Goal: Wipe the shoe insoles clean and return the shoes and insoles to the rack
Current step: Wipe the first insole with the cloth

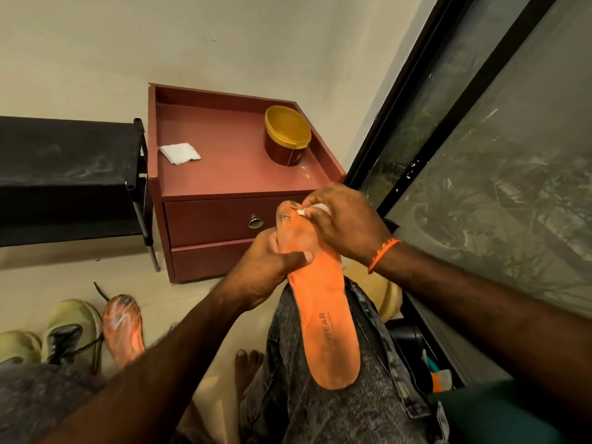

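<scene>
An orange insole [323, 315] lies along my right thigh, heel toward me, its dirty toe end raised. My left hand [266, 267] grips its left edge, thumb across the top. My right hand [342, 219] pinches a small white wipe [304, 211] against the insole's toe. A second orange insole [123, 328], streaked white, lies on the floor at the left. Beside it stand two pale green shoes [64, 331] with dark laces. The black shoe rack [64, 174] is at the left, its top shelf dusty.
A red bedside cabinet [230, 187] stands ahead with a folded white wipe [179, 153] and a yellow-lidded jar [286, 136] on top. A dark-framed glass door [480, 155] fills the right side. My bare foot [248, 363] rests on the floor.
</scene>
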